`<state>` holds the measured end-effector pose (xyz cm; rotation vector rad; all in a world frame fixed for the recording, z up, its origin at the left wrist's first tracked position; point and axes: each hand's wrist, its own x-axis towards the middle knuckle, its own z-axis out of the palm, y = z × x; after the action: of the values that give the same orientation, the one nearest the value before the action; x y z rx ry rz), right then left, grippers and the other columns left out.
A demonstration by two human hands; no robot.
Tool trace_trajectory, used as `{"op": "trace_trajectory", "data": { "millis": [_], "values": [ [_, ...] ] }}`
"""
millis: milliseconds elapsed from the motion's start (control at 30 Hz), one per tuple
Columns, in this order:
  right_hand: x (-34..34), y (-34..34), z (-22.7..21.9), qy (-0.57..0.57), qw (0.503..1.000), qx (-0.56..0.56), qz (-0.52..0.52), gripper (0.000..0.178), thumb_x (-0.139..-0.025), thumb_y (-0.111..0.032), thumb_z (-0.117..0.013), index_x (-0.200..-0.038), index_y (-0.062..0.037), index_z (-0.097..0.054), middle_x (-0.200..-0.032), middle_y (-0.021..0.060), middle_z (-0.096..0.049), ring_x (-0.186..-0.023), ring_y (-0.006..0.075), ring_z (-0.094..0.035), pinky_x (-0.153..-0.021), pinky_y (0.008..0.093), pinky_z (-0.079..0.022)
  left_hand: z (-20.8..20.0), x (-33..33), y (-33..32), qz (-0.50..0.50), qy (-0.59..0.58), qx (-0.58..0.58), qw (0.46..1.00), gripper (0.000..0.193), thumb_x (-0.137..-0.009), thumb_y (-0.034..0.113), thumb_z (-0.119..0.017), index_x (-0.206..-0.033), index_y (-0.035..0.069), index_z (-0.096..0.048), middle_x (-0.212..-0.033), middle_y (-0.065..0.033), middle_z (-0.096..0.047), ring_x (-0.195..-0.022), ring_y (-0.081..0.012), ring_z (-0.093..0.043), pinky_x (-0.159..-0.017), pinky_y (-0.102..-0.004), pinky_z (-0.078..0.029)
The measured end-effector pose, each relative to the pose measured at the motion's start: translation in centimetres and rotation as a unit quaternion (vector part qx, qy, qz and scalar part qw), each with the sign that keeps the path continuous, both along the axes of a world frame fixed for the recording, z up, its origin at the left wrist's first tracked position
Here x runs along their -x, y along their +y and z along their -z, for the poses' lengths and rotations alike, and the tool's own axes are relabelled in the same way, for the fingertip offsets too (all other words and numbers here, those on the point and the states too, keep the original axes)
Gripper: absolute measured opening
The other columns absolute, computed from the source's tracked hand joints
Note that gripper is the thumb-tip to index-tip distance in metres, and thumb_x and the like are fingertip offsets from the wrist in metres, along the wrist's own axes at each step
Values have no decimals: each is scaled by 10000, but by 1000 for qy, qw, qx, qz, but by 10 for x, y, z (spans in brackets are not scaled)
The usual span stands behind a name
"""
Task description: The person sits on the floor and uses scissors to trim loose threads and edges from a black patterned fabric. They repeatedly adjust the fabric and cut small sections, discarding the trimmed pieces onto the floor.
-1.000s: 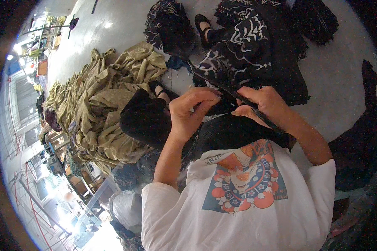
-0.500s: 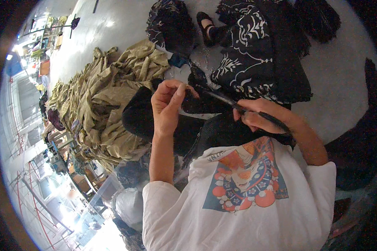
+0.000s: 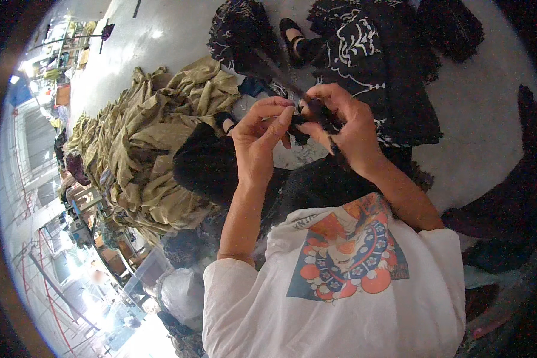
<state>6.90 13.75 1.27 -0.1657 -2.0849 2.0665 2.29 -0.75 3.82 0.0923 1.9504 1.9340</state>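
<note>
At one o'clock from centre, the right hand [image 3: 353,128], curled round a blurred dark tool [image 3: 324,114], had just closed in beside the left hand [image 3: 259,134], whose thumb and forefinger pressed together on something unclear, bringing both to the black scrap [image 3: 300,126] between.

A single fisheye view looks steeply down from the person's head, close above the white shirt [image 3: 244,304], facing past the hands [image 3: 255,140] near its middle toward the floor [image 3: 471,107], the room [image 3: 45,179] curving along its left rim.
</note>
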Motion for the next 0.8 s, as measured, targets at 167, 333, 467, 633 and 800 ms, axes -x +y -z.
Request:
{"op": "trace_trajectory", "data": {
  "millis": [167, 333, 467, 633, 800],
  "values": [
    [-4, 8, 7, -31, 982, 188, -22, 354, -687, -15, -706, -978, -37, -505, -791, 11, -583, -698, 84, -564, -617, 217, -487, 14, -1, -5, 66, -45, -29, 996, 120, -816, 107, -618, -910, 34, -631, -889, -29, -589, -698, -73, -517, -548, -208, -434],
    [-8, 22, 3, -85, 971, 222, -28, 353, -696, -16, -699, -981, -44, -493, -788, 10, -563, -672, 85, -558, -512, 207, -477, 22, 4, -16, 200, 120, 211, 949, 247, -740, 105, -682, -956, -1, -623, -823, -38, -604, -758, -87, -533, -655, -231, -436],
    [-11, 27, 4, -103, 974, 201, -23, 357, -702, -27, -700, -993, -47, -493, -822, 20, -559, -731, 80, -551, -593, 200, -477, 3, 3, -17, 178, -14, 127, 976, 192, -770, 47, -654, -956, 5, -633, -818, -3, -605, -717, -42, -516, -647, -192, -420],
    [-15, 23, 14, -56, 994, 88, -24, 417, -687, -19, -701, -1043, -41, -486, -862, 34, -553, -775, 90, -531, -673, 223, -463, 2, 1, -16, 96, -59, 29, 993, 175, -814, 75, -619, -969, -5, -625, -793, 33, -586, -711, -25, -502, -640, -167, -398],
    [-41, 38, 3, 6, 967, -240, -84, 552, -664, -325, -714, -1074, -29, -492, -820, 100, -545, -712, 231, -557, -627, 338, -462, 1, 13, -30, 53, -10, 103, 993, 183, -830, 135, -606, -952, 0, -631, -784, 47, -575, -718, -25, -484, -654, -165, -375]
  ]
}}
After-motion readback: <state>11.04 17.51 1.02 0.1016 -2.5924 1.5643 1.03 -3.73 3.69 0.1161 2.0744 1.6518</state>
